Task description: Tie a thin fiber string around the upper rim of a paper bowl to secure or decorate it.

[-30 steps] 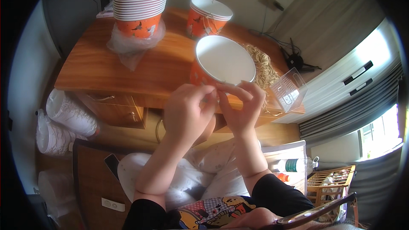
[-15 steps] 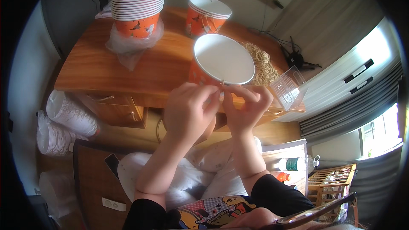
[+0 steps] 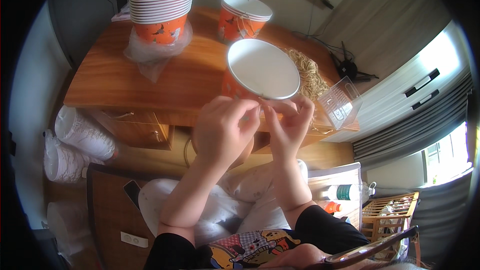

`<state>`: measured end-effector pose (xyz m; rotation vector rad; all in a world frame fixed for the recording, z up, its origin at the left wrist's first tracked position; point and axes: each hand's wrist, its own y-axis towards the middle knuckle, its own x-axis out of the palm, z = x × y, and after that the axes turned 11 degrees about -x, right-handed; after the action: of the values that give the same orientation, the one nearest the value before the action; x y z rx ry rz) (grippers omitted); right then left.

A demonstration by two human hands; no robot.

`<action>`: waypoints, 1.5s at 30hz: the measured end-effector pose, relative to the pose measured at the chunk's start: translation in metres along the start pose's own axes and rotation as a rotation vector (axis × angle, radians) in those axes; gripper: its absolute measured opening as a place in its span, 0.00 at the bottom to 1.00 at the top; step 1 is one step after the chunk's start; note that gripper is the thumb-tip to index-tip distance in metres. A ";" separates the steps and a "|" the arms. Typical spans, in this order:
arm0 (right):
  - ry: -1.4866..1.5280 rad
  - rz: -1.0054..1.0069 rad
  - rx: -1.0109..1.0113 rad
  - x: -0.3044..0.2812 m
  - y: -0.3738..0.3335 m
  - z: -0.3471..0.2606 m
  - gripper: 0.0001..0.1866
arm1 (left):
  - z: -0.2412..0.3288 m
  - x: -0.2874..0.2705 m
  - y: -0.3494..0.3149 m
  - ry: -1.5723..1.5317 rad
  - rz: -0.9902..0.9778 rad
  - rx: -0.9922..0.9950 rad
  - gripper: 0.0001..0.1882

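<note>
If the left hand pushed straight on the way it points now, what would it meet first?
Probably the near side of the orange bucket, just ahead of the left hand; depth is unclear in this view, so they may already touch.

No lettering can be read: the green label (image 3: 344, 192) on the bottle (image 3: 356, 192) is too small, as are pale marks on the clear container (image 3: 342, 101) near the right corner of the surface (image 3: 200, 82).
</note>
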<state>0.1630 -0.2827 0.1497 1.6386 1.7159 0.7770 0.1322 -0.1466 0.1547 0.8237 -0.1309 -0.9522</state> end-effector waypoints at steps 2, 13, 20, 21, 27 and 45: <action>-0.044 -0.023 -0.031 -0.002 -0.001 0.001 0.25 | 0.001 0.000 0.000 0.019 0.002 0.005 0.06; -0.176 -0.041 -0.136 -0.005 0.000 0.004 0.26 | 0.000 0.003 -0.002 0.045 0.016 0.030 0.07; -0.129 0.024 -0.088 -0.003 -0.003 0.004 0.25 | 0.001 0.004 -0.002 0.036 0.014 0.023 0.06; -0.129 0.024 -0.087 -0.003 -0.003 0.004 0.25 | 0.001 0.004 -0.002 0.036 0.014 0.023 0.06; -0.109 0.036 -0.061 -0.003 -0.004 0.004 0.24 | 0.000 0.004 -0.002 0.007 -0.003 -0.003 0.06; -0.146 0.001 -0.089 -0.004 -0.004 -0.002 0.22 | 0.003 0.006 -0.004 0.029 0.047 0.027 0.07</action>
<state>0.1587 -0.2871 0.1480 1.5957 1.5569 0.7059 0.1321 -0.1541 0.1522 0.8560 -0.1377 -0.8957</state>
